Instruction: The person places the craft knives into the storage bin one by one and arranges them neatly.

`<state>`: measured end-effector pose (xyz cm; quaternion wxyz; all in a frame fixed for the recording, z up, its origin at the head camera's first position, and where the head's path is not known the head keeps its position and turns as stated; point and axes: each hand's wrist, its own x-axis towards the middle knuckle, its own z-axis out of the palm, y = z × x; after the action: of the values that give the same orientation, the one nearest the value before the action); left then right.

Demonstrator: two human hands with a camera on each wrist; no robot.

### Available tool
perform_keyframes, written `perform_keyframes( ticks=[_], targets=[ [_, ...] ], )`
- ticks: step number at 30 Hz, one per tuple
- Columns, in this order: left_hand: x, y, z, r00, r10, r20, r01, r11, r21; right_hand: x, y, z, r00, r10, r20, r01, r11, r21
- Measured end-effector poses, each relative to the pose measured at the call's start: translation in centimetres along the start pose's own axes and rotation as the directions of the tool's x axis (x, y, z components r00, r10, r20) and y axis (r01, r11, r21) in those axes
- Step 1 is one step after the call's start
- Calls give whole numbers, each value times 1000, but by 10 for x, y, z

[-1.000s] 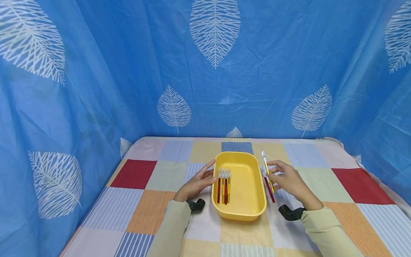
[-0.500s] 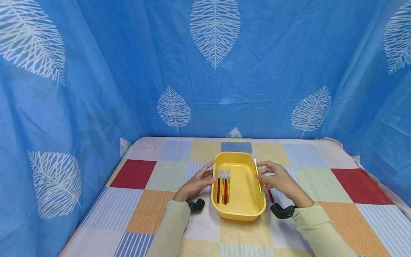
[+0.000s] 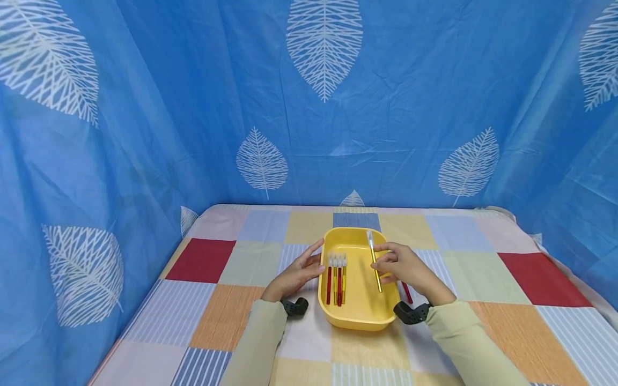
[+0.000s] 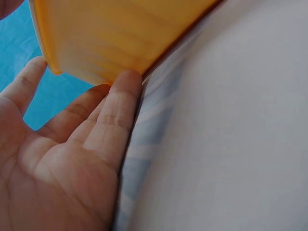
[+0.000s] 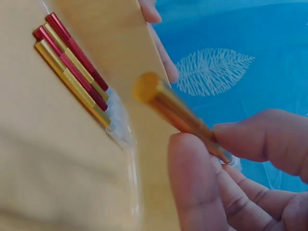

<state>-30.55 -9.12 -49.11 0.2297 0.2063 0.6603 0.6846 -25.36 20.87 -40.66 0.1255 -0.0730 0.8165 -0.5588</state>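
My right hand [image 3: 402, 268] pinches a gold craft knife [image 3: 375, 268] with a clear cap between thumb and fingertips. It holds the knife above the right half of a yellow plastic tray [image 3: 359, 325], cap end pointing away from me. In the right wrist view the gold butt of the craft knife [image 5: 168, 107] faces the camera. Inside the tray, on its left side, several red and gold capped craft knives [image 5: 72, 67] lie in a row, caps all the same way. My left hand [image 3: 296, 276] rests at the tray's left side, fingertips [image 4: 126, 82] against the outer wall.
A red craft knife [image 3: 407, 292] lies on the patchwork cloth [image 3: 507, 279] just right of the tray, partly hidden by my right hand. Blue curtains [image 3: 410, 107] with white leaf prints hang behind the table and at both sides.
My right hand has carried the gold craft knife leftward, from beside the tray across its right rim to above the inside. The left hand and the row of knives have stayed put.
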Motion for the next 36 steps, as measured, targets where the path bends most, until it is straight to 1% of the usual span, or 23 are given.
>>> perform_keyframes(
  ticks=[4,12,18,30,36],
  targets=[
    [-1,1,1,1000,-2,-5,2,1000,-1,5,-4,5,1000,12,28,-12,1000,10],
    [-2,3,1,1000,-7,-8,7,1000,-6,18,-9,15,994,85,63,-84,996,-22],
    [-1,1,-1,1000,2,3,-2,1000,-16,28,-11,23,986,164,44,-161,985,-61],
    [0,-1,-2,1000,16,25,-15,1000,-20,41,-12,41,978,210,23,-204,967,-153],
    [0,1,-2,999,19,30,-18,1000,-21,46,-11,46,968,248,34,-240,957,-161]
  ],
)
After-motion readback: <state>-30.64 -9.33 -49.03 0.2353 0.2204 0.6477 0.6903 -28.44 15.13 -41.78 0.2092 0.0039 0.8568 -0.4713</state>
